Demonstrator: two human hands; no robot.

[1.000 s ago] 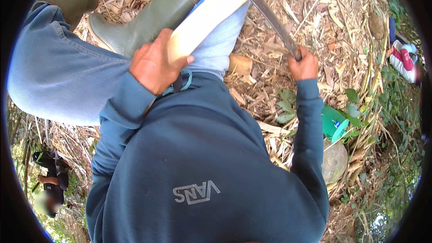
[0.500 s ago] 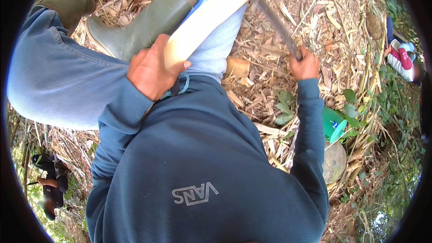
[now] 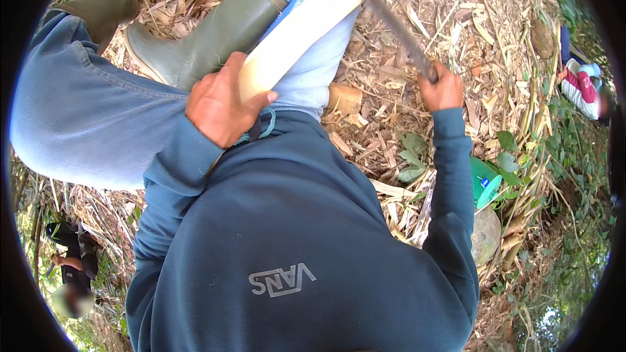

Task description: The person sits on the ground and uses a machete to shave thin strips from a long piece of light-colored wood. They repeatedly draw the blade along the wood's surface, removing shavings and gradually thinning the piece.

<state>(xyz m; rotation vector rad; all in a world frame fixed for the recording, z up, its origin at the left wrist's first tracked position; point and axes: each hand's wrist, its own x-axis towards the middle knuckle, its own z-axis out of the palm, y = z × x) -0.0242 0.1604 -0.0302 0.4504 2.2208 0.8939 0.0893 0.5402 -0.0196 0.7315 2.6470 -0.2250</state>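
My left hand (image 3: 223, 101) is closed around the near end of a pale, smooth wooden slat (image 3: 293, 39), its thumb along the edge. The slat slants across my jeans-clad leg (image 3: 313, 72) toward the upper right. In my right hand (image 3: 442, 87) is the handle of a machete (image 3: 398, 31) with a long, dark, slightly curved blade. The blade's far part lies over or against the slat's far portion; whether it cuts into the wood I cannot tell. The blade is slightly blurred.
Wood chips and dry strips (image 3: 378, 124) litter the ground. A cut log end (image 3: 344, 98) sits beside my leg. To the right are a green plastic container (image 3: 484, 184) and a stone (image 3: 486, 234). Rubber boots (image 3: 208, 39) show upper left. Other people sit at far left (image 3: 75, 261) and far right (image 3: 583, 88).
My right hand has shifted very slightly, and the machete's blade tip has moved left, further over the slat. My left hand and the slat have hardly moved.
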